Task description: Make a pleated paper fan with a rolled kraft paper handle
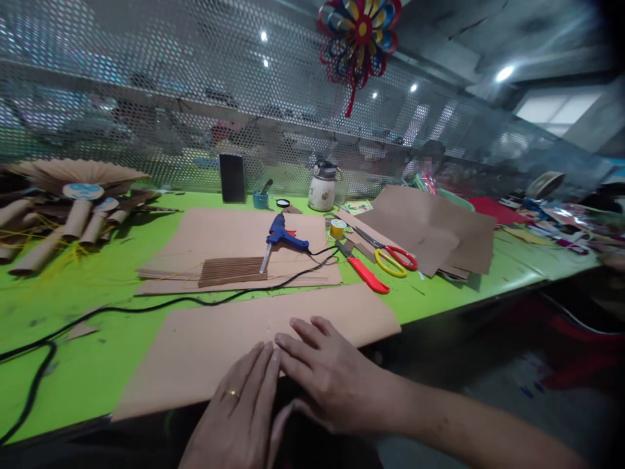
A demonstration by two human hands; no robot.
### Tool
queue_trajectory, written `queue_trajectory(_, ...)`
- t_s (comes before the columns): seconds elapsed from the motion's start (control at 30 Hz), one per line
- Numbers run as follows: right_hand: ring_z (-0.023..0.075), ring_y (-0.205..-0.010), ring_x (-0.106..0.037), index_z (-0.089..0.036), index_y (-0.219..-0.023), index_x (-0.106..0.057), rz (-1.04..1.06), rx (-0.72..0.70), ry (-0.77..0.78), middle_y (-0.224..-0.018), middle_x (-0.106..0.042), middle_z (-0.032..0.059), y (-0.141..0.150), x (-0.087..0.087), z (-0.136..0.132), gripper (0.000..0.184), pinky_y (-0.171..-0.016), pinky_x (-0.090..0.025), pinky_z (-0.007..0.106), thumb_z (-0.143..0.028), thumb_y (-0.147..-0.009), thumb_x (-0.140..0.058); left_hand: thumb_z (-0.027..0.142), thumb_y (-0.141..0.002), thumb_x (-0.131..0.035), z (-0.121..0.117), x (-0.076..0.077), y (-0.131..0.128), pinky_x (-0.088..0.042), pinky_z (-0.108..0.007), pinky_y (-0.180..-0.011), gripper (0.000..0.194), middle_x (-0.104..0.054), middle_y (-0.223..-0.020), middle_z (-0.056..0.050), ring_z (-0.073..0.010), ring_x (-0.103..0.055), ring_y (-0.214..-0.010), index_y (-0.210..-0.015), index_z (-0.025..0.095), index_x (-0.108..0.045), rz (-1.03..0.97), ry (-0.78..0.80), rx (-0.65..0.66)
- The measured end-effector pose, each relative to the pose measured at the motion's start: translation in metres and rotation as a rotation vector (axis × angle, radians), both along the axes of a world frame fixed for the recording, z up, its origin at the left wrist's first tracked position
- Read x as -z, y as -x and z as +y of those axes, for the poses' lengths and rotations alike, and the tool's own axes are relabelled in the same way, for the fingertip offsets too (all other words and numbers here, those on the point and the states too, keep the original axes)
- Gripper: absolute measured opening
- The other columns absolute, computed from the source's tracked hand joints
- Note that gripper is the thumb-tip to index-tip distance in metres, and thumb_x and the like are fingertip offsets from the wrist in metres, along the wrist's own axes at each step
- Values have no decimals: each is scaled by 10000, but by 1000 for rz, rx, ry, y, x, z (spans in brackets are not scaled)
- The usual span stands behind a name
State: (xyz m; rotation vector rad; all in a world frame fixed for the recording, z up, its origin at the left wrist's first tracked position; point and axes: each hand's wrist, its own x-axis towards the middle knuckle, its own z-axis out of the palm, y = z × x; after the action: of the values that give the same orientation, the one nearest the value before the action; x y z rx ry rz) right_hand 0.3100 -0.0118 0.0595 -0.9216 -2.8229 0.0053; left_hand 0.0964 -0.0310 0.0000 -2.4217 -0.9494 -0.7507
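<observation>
A sheet of brown kraft paper [215, 345] lies along the near edge of the green table. My left hand [237, 400], with a ring on one finger, has its fingers pressed together on the sheet's near edge. My right hand [336, 378] grips the same edge beside it, fingertips on top and thumb below the edge. The fingertips of both hands almost meet. Beyond the sheet, a blue glue gun [286, 238] rests on a stack of brown paper [219, 228], beside a pleated paper strip [232, 271].
A red-handled cutter [368, 275], scissors [390, 257] and a yellow spool [337, 228] lie to the right. A black cord [185, 299] crosses the table. Paper fans [81, 189] are piled left. A white flask [322, 189] and a dark upright panel [232, 179] stand behind.
</observation>
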Motion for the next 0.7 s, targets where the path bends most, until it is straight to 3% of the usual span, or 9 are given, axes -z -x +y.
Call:
queue_trajectory(0.13, 404, -1312, -382, -21, -1370, -457, 77, 19, -67, -1431, -493, 218, 5, 9, -1, 506, -1024, -374, 605, -305, -952, -439, 295, -915, -500, 0, 6, 1, -451, -474, -1035, 511, -555, -1366, -260, -379, -500, -1302, -1339, 9, -488, 48, -42, 5)
queue_trajectory(0.33, 399, -1365, -348, -20, -1417, -426, 80, 28, -181, -1470, -465, 215, 5, 26, -4, 481, -1016, -395, 605, -175, -963, -399, 266, -921, -489, -5, 3, -3, -383, -497, -1084, 480, -525, -1387, -280, -396, -499, -1294, -1310, -16, -498, 106, -62, -46)
queue_trajectory(0.53, 355, -1448, -246, -34, -1445, -401, 16, 118, -255, -1529, -397, 188, 0, 40, -20, 473, -1109, -225, 658, -135, -986, -351, 202, -936, -479, -9, 0, -12, -384, -494, -1067, 428, -573, -1330, -281, -393, -556, -1230, -1284, -46, -510, 68, -84, -60)
queue_trajectory(0.7, 397, -1437, -260, -84, -1450, -420, 35, 173, -327, -1543, -382, 170, 0, 53, -27, 480, -1081, -222, 686, -135, -974, -380, 195, -948, -472, -9, -5, -14, -408, -515, -1035, 410, -579, -1303, -309, -419, -562, -1214, -1250, -77, -527, 64, -71, -46)
